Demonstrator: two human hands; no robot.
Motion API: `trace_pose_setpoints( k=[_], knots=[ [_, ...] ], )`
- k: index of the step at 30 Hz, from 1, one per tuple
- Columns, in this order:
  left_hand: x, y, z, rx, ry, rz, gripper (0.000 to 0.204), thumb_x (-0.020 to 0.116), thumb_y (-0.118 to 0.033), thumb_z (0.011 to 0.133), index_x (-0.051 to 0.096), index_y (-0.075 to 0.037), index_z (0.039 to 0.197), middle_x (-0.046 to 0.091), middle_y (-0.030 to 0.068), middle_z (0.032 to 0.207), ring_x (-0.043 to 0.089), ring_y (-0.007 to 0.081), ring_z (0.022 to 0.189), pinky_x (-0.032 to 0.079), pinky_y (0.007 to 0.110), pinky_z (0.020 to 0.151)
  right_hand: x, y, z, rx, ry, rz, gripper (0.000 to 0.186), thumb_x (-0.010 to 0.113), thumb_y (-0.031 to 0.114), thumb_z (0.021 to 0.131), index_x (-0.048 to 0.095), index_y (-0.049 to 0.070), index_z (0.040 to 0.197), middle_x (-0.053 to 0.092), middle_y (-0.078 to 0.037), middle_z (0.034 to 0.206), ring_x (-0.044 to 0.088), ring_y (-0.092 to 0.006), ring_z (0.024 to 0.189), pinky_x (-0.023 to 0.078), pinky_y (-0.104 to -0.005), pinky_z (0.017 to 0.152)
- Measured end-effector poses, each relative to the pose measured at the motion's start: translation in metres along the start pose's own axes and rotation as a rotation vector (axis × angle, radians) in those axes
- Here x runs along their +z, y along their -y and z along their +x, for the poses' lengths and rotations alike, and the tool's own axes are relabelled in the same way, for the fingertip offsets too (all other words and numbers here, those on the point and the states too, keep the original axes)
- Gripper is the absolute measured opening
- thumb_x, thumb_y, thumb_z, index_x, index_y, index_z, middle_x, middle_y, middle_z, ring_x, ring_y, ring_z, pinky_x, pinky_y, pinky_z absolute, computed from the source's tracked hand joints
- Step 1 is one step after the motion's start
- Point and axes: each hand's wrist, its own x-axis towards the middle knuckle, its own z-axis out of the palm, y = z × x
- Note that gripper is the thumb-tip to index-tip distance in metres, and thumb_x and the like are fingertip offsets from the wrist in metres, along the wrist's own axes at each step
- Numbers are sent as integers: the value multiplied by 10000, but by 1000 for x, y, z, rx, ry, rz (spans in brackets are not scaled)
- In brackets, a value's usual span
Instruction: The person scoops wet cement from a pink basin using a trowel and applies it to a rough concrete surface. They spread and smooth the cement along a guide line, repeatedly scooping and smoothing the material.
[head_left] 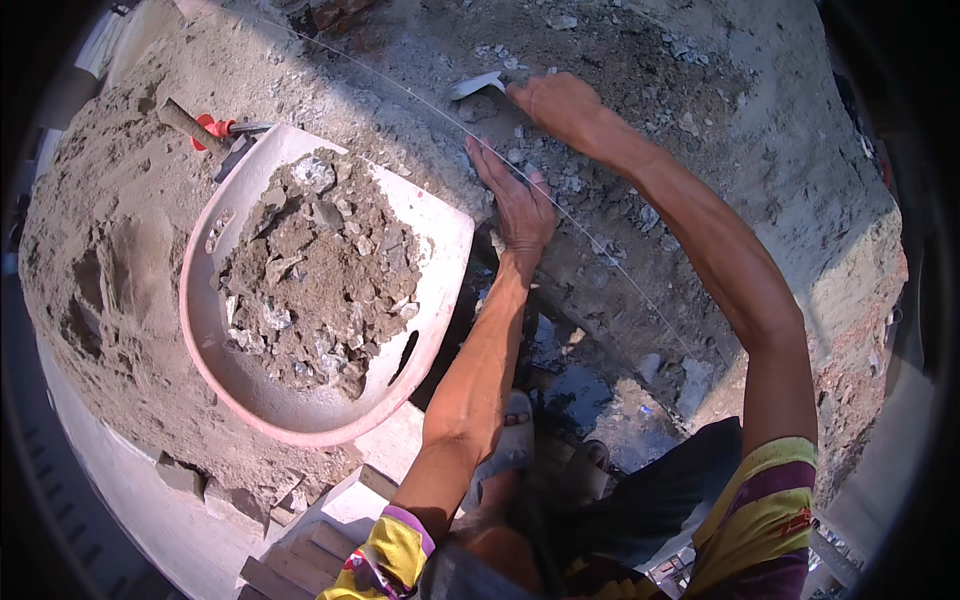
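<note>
My right hand (550,100) grips a trowel (470,88) at the top middle, its pale blade low over rubbly soil (680,100). A little below, my left hand (510,200) rests on the dirt with its fingers extended, beside a thin taut string (620,265) that runs diagonally across the ground. A pale pink plastic pan (420,220) with slotted handles sits at my left, holding soil and broken chunks (310,270).
A tool with a red part (212,133) lies behind the pan. A sandy mound (100,230) spreads to the left. Bricks (300,555) are stacked at the lower left. A dark, wet hollow (570,385) lies by my feet (515,425). A rough ledge (850,260) is at the right.
</note>
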Motion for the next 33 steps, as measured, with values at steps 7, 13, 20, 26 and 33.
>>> trace_pose_setpoints(
  k=[7,13,20,26,33],
  knots=[
    [-16,0,2,-90,95,130,754,442,-217,1022,79,111,1595,14,339,1672,90,514,1555,151,558,1266,-38,2,-163,212,216,299,295,597,138,999,541,83,1283,701,-210,924,722,-389,817,562,-508,711],
    [8,-2,-4,-24,159,156,644,425,-242,1032,272,109,1551,254,322,1628,194,492,1530,171,562,1269,21,23,-224,430,55,605,297,590,250,1047,560,66,1279,663,-260,834,682,-416,758,512,-525,663],
    [-2,2,0,-16,141,115,563,416,-253,1048,380,86,1496,418,318,1503,366,485,1423,196,583,1249,-8,23,-247,657,239,735,379,516,377,1075,558,30,1223,665,-235,818,684,-393,773,504,-505,691],
    [-5,13,0,6,118,163,498,418,-238,1059,466,76,1443,481,307,1415,418,475,1347,262,576,1197,-149,78,-294,985,342,1312,463,509,453,1070,593,29,1239,597,-80,758,557,-165,650,452,-372,626],
    [11,-3,1,51,93,241,479,412,-306,1077,533,-41,1457,443,256,1533,413,464,1364,252,619,1191,-138,218,-346,1356,296,1776,366,543,352,1084,587,-5,1150,521,-11,662,494,-90,550,387,-288,500]
  ],
)
